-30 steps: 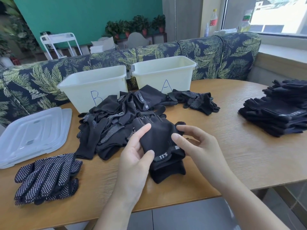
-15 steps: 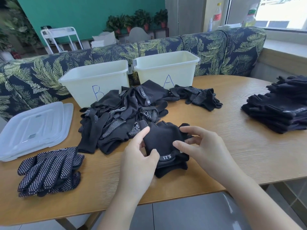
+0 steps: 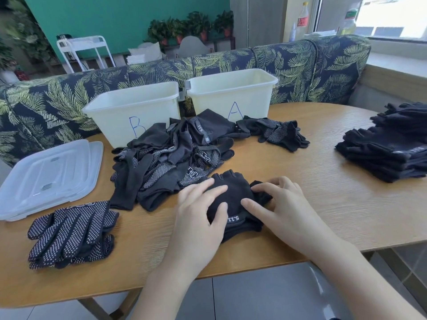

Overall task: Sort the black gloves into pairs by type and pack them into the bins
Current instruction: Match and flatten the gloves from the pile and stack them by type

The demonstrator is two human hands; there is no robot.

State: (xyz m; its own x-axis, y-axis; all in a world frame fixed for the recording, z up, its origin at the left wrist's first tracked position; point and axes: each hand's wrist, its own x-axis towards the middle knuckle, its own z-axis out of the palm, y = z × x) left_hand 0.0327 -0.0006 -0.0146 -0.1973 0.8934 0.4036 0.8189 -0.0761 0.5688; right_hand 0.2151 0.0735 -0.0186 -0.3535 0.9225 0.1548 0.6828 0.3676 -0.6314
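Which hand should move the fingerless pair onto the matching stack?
Probably the right hand. It already rests on the fingerless pair, on the side nearer the matching stack at the table's right. The left hand would have to cross over.

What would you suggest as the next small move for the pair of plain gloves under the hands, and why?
Probably lift the plain pair and set it on the stack of like gloves at the right: both hands, left and right, lie on it, and the pair looks aligned.
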